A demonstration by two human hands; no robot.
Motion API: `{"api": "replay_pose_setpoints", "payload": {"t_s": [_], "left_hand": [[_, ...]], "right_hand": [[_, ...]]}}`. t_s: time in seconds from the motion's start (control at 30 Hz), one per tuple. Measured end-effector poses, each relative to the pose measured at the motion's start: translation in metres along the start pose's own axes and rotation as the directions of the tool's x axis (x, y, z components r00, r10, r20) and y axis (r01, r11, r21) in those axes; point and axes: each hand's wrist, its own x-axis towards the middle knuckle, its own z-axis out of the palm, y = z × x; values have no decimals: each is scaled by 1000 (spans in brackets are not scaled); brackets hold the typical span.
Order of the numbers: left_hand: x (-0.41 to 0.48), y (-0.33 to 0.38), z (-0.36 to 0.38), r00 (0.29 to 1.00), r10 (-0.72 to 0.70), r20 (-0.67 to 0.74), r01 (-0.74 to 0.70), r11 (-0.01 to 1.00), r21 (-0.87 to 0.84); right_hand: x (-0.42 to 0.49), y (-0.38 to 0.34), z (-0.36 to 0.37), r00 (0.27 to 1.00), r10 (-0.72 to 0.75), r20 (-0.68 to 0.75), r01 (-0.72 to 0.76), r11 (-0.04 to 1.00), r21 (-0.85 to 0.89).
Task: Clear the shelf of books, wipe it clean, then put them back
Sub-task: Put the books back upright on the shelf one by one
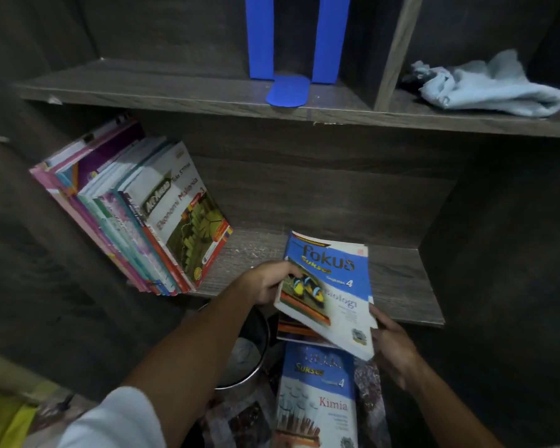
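Biologi book (pixel 330 295): where is it, and which step is this?

Reply: You hold it tilted above the near edge of the lower shelf (pixel 398 279), right of centre. Your left hand (pixel 269 279) pinches its left edge; your right hand (pixel 395 347) grips its near right corner. Judged as clearing: pale specks mark the board, and the leaning row (pixel 136 215) stands at its left end.

Query: What does the next move call for?

Reply: Probably lowering it flat onto the Kimia book (pixel 317 396) on the floor, near you, then taking the row in small batches, since it leans.

Query: And the surroundings?

Reply: Dark wood-grain unit, dimly lit. The upper shelf (pixel 175 85) carries a blue bookend (pixel 288 92); the cloth (pixel 492 88) lies crumpled in the far right compartment.
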Motion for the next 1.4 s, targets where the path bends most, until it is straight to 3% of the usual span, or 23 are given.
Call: {"api": "replay_pose_setpoints", "payload": {"t_s": [0.2, 0.33, 0.5, 0.7, 0.83, 1.0, 1.17, 1.27, 1.4], "left_hand": [[-18, 10, -5, 999, 47, 6, -47, 999, -27], [-24, 13, -4, 991, 129, 20, -128, 990, -50], [-35, 20, 2, 956, 285, -72, -289, 956, -57], [-59, 21, -5, 887, 399, -234, -424, 903, -68], [-69, 25, -17, 902, 370, -225, -396, 915, -83], [-79, 32, -34, 869, 351, -349, -388, 921, -39], [-98, 29, -66, 759, 454, -466, -493, 869, 43], [-109, 25, -91, 627, 546, -555, -494, 830, 259], [-124, 20, -116, 506, 611, -609, -410, 791, 454]], "right_hand": [[-8, -6, 5, 988, -80, -134, 59, 986, -154], [-29, -17, 24, 932, -324, -164, 244, 893, -377], [-72, -46, 81, 894, -439, 90, 442, 827, -347], [-77, -49, 118, 846, -513, 146, 512, 706, -489], [-81, -52, 127, 772, -578, 264, 612, 565, -553], [-75, -43, 137, 710, -567, 417, 687, 428, -587], [-60, -42, 165, 629, -573, 526, 774, 403, -488], [-43, -40, 197, 630, -576, 521, 772, 392, -499], [-23, -38, 251, 650, -568, 505, 756, 419, -502]]}}
